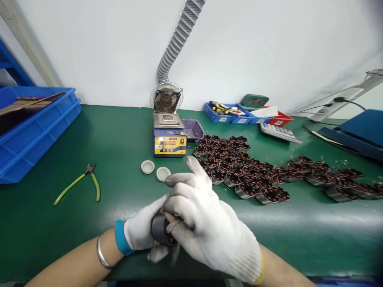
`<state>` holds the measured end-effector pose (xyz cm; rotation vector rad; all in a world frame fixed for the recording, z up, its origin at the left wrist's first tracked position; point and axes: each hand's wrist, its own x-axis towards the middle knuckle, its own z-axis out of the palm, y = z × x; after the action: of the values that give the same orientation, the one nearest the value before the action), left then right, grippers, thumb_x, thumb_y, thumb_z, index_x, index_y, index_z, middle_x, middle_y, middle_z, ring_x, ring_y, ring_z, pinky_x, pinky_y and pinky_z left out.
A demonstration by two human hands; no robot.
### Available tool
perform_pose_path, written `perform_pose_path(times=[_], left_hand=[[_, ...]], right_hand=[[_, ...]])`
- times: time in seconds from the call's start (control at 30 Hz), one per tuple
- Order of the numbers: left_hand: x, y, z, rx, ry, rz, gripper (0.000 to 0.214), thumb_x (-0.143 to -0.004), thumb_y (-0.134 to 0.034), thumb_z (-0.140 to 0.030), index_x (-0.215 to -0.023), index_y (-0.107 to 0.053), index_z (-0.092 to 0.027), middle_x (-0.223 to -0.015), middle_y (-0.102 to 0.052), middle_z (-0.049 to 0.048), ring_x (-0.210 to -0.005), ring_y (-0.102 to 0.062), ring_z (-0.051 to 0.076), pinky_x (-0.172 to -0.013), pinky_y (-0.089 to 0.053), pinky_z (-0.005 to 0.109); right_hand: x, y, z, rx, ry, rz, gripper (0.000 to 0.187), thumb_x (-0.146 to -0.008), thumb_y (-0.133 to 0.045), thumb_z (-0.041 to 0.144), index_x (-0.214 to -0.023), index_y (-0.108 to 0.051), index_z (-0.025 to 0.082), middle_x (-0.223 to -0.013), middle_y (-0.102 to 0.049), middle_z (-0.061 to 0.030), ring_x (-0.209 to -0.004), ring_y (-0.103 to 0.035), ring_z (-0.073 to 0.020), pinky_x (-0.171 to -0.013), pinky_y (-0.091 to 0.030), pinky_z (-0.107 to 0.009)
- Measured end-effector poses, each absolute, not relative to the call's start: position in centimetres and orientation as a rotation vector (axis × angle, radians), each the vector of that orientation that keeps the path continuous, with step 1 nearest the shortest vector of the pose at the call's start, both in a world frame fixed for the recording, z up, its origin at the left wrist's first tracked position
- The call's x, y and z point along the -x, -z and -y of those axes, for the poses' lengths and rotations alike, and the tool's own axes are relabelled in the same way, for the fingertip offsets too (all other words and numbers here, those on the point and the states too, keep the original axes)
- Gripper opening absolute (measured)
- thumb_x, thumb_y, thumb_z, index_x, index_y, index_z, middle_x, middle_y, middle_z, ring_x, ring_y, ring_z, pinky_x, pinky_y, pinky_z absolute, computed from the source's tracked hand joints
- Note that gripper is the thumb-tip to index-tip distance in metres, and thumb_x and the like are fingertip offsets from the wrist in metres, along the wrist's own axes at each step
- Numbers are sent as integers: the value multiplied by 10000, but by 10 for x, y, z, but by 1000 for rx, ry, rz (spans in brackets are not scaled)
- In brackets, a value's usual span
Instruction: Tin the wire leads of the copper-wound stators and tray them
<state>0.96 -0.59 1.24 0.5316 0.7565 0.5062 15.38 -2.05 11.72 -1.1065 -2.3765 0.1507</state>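
My left hand (142,231), in a white glove with a blue cuff, is closed around a dark round motor stator (160,229) near the table's front edge. Some copper colour shows at the stator's right side. My right hand (199,219), gloved in white with a yellow cuff, bends over that side with thumb and forefinger pinched together against it. Whatever lies between those fingertips is hidden. Just beyond the hands are two small white round dishes (147,167). Many similar stators (231,179) with copper windings stand grouped to the right.
A yellow-fronted solder pot (169,141) stands at the back under a grey duct hose (181,36). Green-handled cutters (89,171) lie at left, near a blue crate (38,135). Small blue bins (223,115), a red bin (279,119) and a calculator (279,132) are back right.
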Motion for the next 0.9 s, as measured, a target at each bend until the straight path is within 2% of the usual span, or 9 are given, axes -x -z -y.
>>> perform_pose_path(times=[0.1, 0.17, 0.33, 0.43, 0.53, 0.6, 0.7, 0.8, 0.9], left_hand=[[-9, -15, 10, -523, -426, -700, 593, -725, -554, -763, -672, -579, -173, -453, -516, -8, -310, -384, 86, -321, -206, 206], [-8, -18, 8, -555, -465, -725, 601, -721, -548, -776, -664, -559, -177, -439, -508, -16, -300, -369, 71, -321, -184, 197], [-10, -20, 3, -660, -571, -838, 602, -724, -547, -773, -646, -533, -176, -451, -511, -24, -306, -358, 60, -330, -217, 195], [-10, -20, 3, -663, -646, -879, 579, -753, -533, -751, -759, -573, -173, -481, -521, -35, -320, -376, 72, -336, -228, 197], [-9, -19, 3, -662, -693, -931, 590, -762, -524, -751, -853, -585, -171, -468, -486, -56, -327, -368, 79, -348, -244, 201], [-10, -17, 4, -691, -715, -962, 585, -768, -515, -756, -830, -567, -176, -468, -473, -59, -339, -374, 86, -356, -272, 210], [-12, -14, 5, -764, -779, -1000, 531, -802, -506, -724, -806, -536, -194, -502, -468, -60, -382, -403, 94, -380, -317, 215], [-13, -13, 5, -833, -843, -1069, 453, -847, -501, -655, -860, -539, -204, -556, -447, -70, -419, -394, 93, -407, -344, 218], [-13, -13, 3, -948, -957, -1132, 329, -885, -526, -519, -920, -572, -195, -703, -556, -23, -594, -529, 123, -555, -451, 232]], right_hand=[[-161, -112, 18, 1197, -137, 2357, 138, -837, -533, 162, -783, -652, 205, -819, -672, -37, -1083, -602, -244, -1181, -187, -591], [-164, -110, 16, 1218, -110, 2325, 112, -844, -567, 186, -783, -660, 201, -850, -678, -46, -1053, -613, -243, -1171, -219, -585], [-167, -106, 11, 1246, -138, 2321, 137, -851, -585, 193, -737, -660, 206, -812, -682, -44, -960, -641, -248, -1112, -302, -605], [-173, -102, 10, 1313, -265, 2261, 73, -819, -620, 233, -847, -677, 199, -928, -695, -72, -1054, -625, -284, -1125, -297, -594], [-174, -88, 11, 1489, -487, 2167, 201, -725, -693, 250, -923, -688, 214, -1020, -697, -75, -1141, -592, -313, -1120, -314, -588], [-170, -75, 12, 1600, -602, 2037, 190, -707, -698, 244, -896, -700, 224, -1044, -701, -72, -1146, -594, -313, -1107, -330, -591], [-160, -55, 13, 1574, -667, 1852, 80, -772, -615, 238, -794, -690, 221, -970, -716, -64, -1065, -636, -272, -1104, -341, -565], [-152, -45, 14, 1531, -724, 1740, 121, -801, -559, 228, -724, -652, 217, -818, -709, -46, -999, -654, -248, -1110, -325, -559], [-148, -42, 15, 1539, -757, 1662, 117, -792, -568, 245, -699, -634, 217, -776, -701, -44, -1029, -644, -257, -1132, -279, -574]])
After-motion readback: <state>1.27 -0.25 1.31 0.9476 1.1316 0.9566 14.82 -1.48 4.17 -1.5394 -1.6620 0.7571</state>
